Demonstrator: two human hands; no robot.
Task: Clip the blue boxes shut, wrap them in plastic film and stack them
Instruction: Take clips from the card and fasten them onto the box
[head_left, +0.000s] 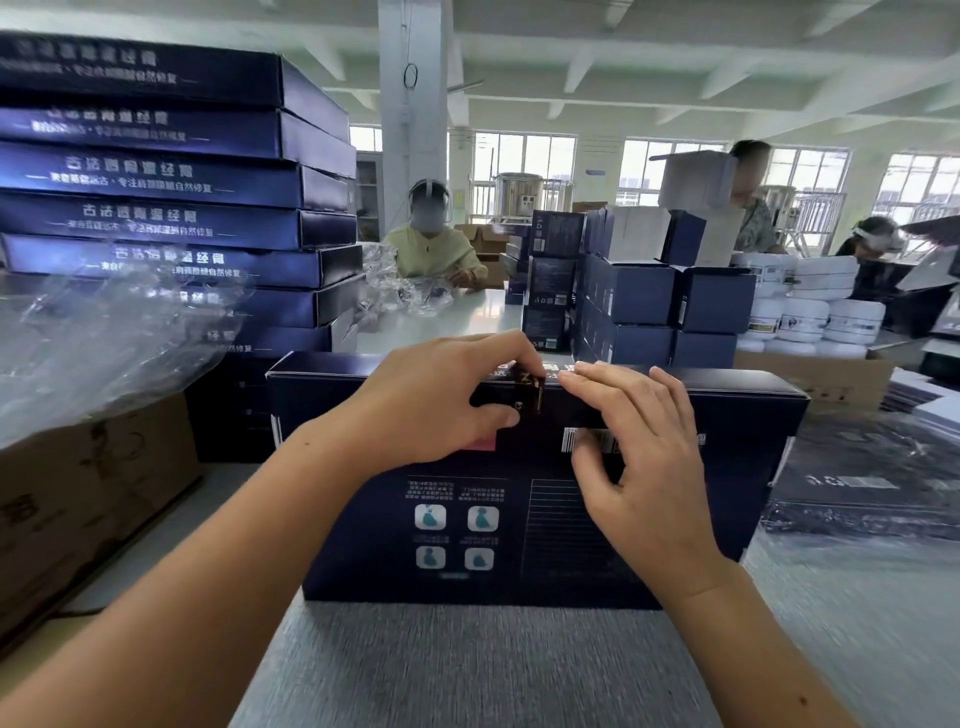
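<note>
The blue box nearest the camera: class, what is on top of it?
The left hand pinches a dark clip at the far edge of the blue box; the right hand rests beside it. They cover part of the barcode.

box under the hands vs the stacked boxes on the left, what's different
The box under the hands lies alone on the table, barcode face up; the stacked boxes are piled, showing lettered sides. The left hand pinches the first box's clasp; nobody touches the stacked boxes. Both are flat, dark blue.
</note>
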